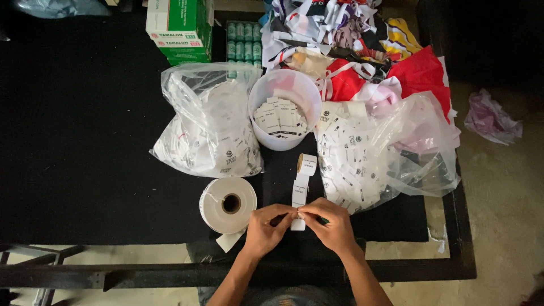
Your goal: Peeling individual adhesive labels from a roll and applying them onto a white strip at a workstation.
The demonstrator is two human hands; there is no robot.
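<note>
My left hand [266, 228] and my right hand [331, 224] meet at the near edge of the black table [85, 141]. Both pinch the end of a narrow strip of white labels [300, 191], which runs up to a small label roll [307, 164] standing on the table. A large white tape roll [228, 204] lies just left of my left hand. Beyond the strip stands a white plastic bucket [283, 96] with several printed white tags inside.
Two clear plastic bags of white tags lie either side of the bucket, the left bag [207, 127] and the right bag [374, 153]. A pile of coloured fabric scraps [362, 51] sits at the back right, green boxes [181, 28] at the back. Crumpled cloth [492, 118] lies on the floor.
</note>
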